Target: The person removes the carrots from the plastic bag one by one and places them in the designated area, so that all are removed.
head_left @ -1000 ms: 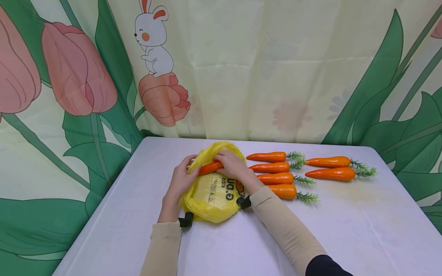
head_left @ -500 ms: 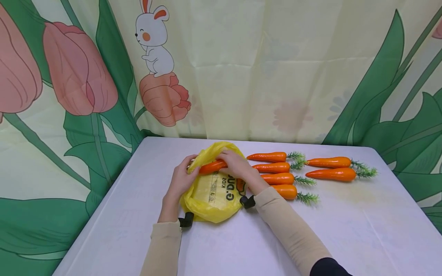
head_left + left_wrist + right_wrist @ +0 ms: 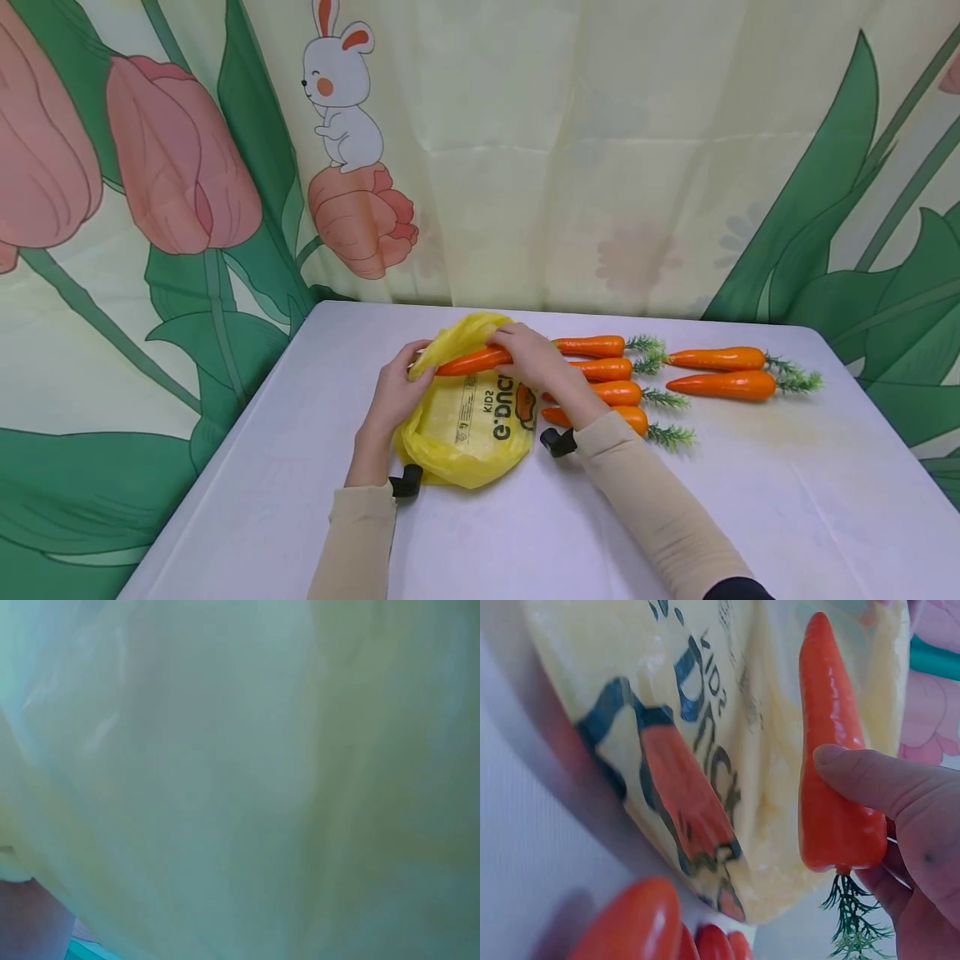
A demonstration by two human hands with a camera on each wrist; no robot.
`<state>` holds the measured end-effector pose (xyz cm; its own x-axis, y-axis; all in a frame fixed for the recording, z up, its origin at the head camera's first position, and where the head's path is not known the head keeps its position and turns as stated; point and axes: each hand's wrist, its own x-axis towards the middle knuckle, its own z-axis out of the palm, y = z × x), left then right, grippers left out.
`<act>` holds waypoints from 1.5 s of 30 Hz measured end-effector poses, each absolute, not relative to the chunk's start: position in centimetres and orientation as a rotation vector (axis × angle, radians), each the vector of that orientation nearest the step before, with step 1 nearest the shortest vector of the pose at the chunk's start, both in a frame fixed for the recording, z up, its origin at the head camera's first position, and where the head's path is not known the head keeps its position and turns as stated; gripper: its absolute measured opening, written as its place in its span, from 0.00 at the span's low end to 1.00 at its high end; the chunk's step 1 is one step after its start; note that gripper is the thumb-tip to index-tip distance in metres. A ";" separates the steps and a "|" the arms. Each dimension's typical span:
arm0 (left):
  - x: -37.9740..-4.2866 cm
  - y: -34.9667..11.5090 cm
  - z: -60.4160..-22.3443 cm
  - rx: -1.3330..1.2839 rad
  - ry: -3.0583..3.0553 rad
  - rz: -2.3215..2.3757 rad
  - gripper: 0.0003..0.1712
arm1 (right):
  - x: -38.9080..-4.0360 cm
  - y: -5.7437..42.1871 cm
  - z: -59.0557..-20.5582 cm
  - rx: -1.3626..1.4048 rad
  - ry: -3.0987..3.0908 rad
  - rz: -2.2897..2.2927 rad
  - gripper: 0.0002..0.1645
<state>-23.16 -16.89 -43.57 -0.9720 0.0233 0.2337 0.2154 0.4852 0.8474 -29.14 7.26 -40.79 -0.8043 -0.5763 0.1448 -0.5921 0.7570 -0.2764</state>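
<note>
My left hand (image 3: 396, 387) grips the left side of the opening of a yellow plastic bag (image 3: 480, 471) printed with dark lettering. In my right hand (image 3: 538, 360) is an orange carrot (image 3: 474, 362), pinched between thumb and fingers. Its pointed end faces left into the bag's mouth. The right wrist view shows the held carrot (image 3: 829, 697) in front of the bag (image 3: 776, 840), with green fronds (image 3: 847, 915) hanging below its thick end. Pale yellow bag film (image 3: 225, 780) fills most of the left wrist view and hides that hand's fingertips.
Right of the bag, several carrots with leafy tops lie in a column, one carrot (image 3: 606, 369) partly behind my right forearm. Two more carrots, including the lower carrot (image 3: 723, 386), lie farther right. A printed curtain hangs behind the white table (image 3: 270, 467).
My right hand has shifted to the right with the carrot, and more of the carrot's length shows. My left hand stays at the bag's edge. The head view has tilted slightly.
</note>
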 end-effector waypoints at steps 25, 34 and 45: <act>-23.3 -16.8 -43.7 -0.197 -2.536 -1.497 0.23 | -26.6 13.2 -38.0 0.913 -2.807 0.572 0.25; -23.2 -16.7 -43.8 -0.195 -2.546 -1.500 0.24 | -25.5 16.0 -37.2 0.830 -2.848 0.609 0.24; -23.2 -16.6 -43.8 -0.186 -2.560 -1.496 0.24 | -24.8 19.2 -37.0 0.800 -2.860 0.570 0.25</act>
<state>-23.18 -16.60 -43.79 -0.9777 0.0214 0.2088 0.1925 0.4890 0.8508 -24.77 19.22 -37.02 -0.8536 -0.4765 0.2105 -0.5208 0.7897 -0.3243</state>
